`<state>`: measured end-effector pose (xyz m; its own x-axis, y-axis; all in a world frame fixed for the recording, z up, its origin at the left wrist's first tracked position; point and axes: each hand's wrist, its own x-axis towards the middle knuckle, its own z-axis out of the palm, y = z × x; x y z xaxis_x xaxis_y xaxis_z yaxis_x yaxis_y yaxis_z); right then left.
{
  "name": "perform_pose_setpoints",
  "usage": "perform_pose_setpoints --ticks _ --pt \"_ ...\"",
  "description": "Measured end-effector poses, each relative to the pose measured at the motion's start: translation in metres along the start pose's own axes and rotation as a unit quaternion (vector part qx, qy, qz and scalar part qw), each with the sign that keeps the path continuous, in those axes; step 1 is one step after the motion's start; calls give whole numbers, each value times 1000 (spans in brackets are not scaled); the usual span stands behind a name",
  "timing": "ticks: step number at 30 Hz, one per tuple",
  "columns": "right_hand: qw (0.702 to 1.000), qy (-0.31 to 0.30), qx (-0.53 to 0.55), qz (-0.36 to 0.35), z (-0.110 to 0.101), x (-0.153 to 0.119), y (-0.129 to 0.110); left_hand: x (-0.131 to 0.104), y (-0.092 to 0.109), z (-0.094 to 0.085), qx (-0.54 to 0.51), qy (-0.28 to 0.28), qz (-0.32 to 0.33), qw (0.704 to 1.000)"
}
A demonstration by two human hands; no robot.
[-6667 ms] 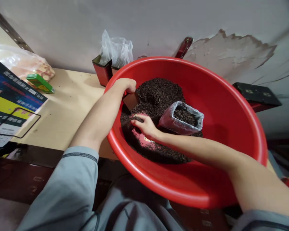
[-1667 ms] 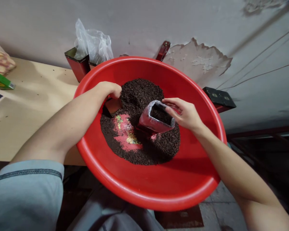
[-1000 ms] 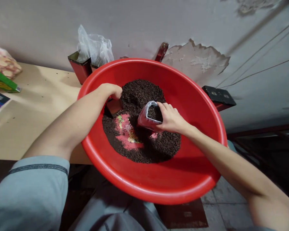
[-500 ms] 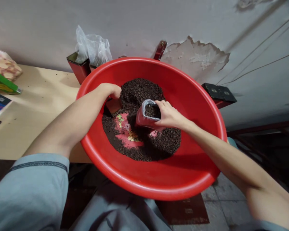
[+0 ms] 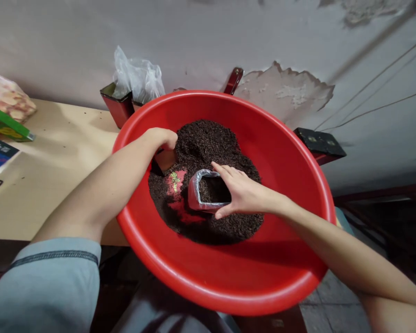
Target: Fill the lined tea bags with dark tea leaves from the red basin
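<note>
A wide red basin (image 5: 291,194) holds a heap of dark, loose, leaf-like bits (image 5: 208,138). In the basin stands a red square container (image 5: 194,194) lined with clear plastic, partly filled with the same dark stuff. My right hand (image 5: 241,189) is spread along its right side, thumb and fingers apart at the rim. At the basin's left side, my left hand (image 5: 162,138) is closed on the upper part of a small reddish-brown box (image 5: 166,159). Its fingertips are hidden from me. A patterned patch of basin floor (image 5: 176,182) shows between the two containers.
Behind the basin, against the wall, stand red containers (image 5: 118,108) with a clear plastic bag (image 5: 138,76). A dark-topped box (image 5: 319,143) is at the right. On the pale table (image 5: 62,152) lie a green box (image 5: 7,126) and a bag of food (image 5: 10,95).
The lined container has gone down and slightly left into the basin, and now stands more upright. My right hand's fingers have spread from its rim. My left hand keeps its hold.
</note>
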<state>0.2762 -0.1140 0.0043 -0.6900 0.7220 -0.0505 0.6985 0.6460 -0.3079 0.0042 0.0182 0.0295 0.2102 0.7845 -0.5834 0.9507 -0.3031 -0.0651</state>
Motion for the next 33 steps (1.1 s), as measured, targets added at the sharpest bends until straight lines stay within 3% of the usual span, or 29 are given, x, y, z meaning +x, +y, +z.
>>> perform_pose_setpoints --ticks 3,6,11,14,17,22,27,31,33 --pt "997 63 23 28 -10 28 35 -3 1 -2 7 7 3 1000" --pt "989 131 -55 45 -8 75 72 -2 0 -3 12 13 13 1000" --pt "988 21 -146 -45 37 138 103 -4 -1 -8 27 -3 10 1000" --pt "984 43 -165 -50 68 152 111 -5 -1 -10 44 -4 20 999" --pt "982 87 -166 -34 82 156 120 -3 -2 -9 55 -1 31 998" --pt "984 58 -163 -49 65 163 126 -1 -3 -5 33 9 17 999" --pt "981 80 -174 -28 35 161 118 -7 -2 -3 18 20 26 999" --pt "976 174 -132 17 4 137 104 -11 0 -4 10 29 21 999" --pt "971 226 -73 5 -10 115 89 -9 -1 -4 14 32 19 999"
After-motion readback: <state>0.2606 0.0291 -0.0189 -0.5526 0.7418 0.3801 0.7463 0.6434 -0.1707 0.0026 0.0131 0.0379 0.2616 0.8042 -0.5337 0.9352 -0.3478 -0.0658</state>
